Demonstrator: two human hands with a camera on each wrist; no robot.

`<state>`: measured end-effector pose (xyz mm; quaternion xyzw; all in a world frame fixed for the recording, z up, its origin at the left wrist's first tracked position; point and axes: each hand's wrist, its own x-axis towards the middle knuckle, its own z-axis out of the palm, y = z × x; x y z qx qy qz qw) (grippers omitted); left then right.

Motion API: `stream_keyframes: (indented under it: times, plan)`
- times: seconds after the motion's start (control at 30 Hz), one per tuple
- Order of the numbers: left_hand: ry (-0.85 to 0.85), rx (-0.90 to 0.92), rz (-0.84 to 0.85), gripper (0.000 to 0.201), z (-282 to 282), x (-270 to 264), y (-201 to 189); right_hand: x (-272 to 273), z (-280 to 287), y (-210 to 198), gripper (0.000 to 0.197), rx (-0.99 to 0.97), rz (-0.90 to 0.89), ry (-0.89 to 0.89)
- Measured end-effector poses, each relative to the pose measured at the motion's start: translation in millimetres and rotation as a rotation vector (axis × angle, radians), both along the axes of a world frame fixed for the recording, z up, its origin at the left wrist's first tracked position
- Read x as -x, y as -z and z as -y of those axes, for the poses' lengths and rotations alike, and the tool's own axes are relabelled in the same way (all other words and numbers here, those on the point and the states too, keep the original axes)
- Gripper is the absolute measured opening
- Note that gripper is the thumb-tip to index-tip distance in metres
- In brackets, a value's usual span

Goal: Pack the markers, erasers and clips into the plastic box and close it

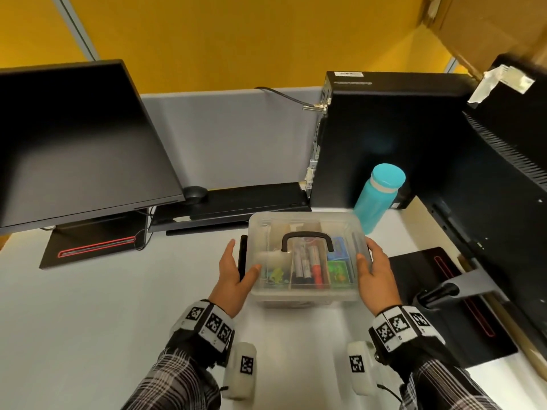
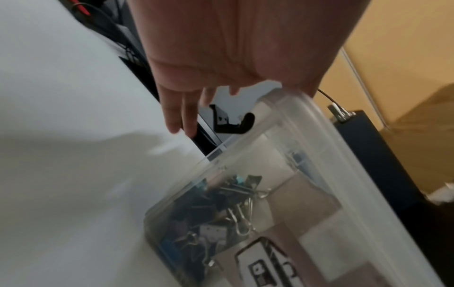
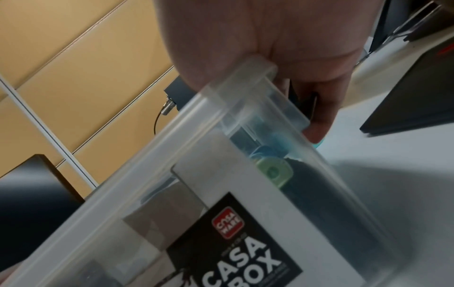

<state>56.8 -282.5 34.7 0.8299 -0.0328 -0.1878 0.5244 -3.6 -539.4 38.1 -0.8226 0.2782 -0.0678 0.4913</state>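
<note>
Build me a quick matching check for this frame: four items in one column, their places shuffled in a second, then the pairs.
Items
1. markers
2. binder clips
3. erasers
4. teal water bottle

Places
A. on the desk, behind the far right corner of the plastic box
B. left side of the box
C. right side of the box
D. middle compartment of the box

Pairs: 1-D, 2-B, 3-C, 4-A

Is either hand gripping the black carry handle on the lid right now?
No: the black handle stands free, with the left hand and right hand at the sides of the box.
</note>
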Motion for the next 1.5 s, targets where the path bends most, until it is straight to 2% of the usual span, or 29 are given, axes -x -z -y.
stream_keyframes:
  times: [0.1, 0.3, 0.37, 0.4, 0.5, 0.53, 0.63, 0.73, 0.87, 0.97, 1.1, 1.23, 1.33, 1.5]
  plan:
    - [-0.031, 0.052, -0.096, 0.080, 0.3, -0.9, -1.7, -3.5, 0.3, -0.7, 0.046, 0.013, -0.002, -0.027]
    - [-0.076, -0.046, 0.106, 0.082, -1.1, 10.3, 3.0, -5.7, 4.5, -3.4, 0.052, 0.088, -0.033, -0.119]
    - [-0.071, -0.058, 0.103, 0.082, -3.1, 5.9, -1.4, -6.6, 4.4, -5.4, 0.053, 0.099, -0.040, -0.142]
    - [-0.087, -0.043, 0.064, 0.077, -2.4, 2.4, -6.3, -6.5, 4.0, -5.7, 0.056, 0.110, -0.047, -0.153]
    - [-0.082, 0.039, 0.011, 0.046, 8.4, -7.9, -20.3, -7.2, 6.0, -1.9, 0.074, 0.128, -0.063, -0.170]
    - [-0.074, 0.056, 0.009, 0.045, 14.0, -9.8, -21.3, -7.5, 7.0, -0.6, 0.079, 0.128, -0.066, -0.171]
    - [-0.130, 0.073, 0.028, 0.063, 24.9, -8.6, -14.4, -9.2, 8.4, 0.8, 0.084, 0.123, -0.070, -0.181]
    - [-0.172, -0.006, 0.038, 0.085, 26.7, -6.1, -7.9, -11.1, 8.5, -0.6, 0.084, 0.126, -0.073, -0.191]
    - [-0.141, -0.054, 0.100, 0.079, 28.6, -6.8, -2.7, -13.4, 10.1, -1.3, 0.088, 0.224, -0.135, -0.225]
    - [-0.133, -0.047, 0.131, 0.076, 29.3, -5.8, 0.8, -13.4, 6.8, -3.0, 0.094, 0.328, -0.127, -0.179]
    - [-0.135, -0.044, 0.159, 0.076, 29.0, -4.5, 4.5, -12.8, -6.7, -6.4, 0.090, 0.540, -0.133, -0.180]
    - [-0.142, -0.075, 0.152, 0.080, 28.8, -5.1, 10.2, -11.9, -16.9, -7.1, 0.071, 0.682, -0.171, -0.207]
    - [-0.152, -0.103, 0.138, 0.079, 29.6, -5.4, 9.1, -15.1, -18.2, -11.0, 0.061, 0.721, -0.220, -0.253]
    - [-0.107, -0.074, 0.136, 0.074, 25.8, -6.6, 8.1, -14.6, -8.6, -14.0, 0.060, 0.682, -0.197, -0.292]
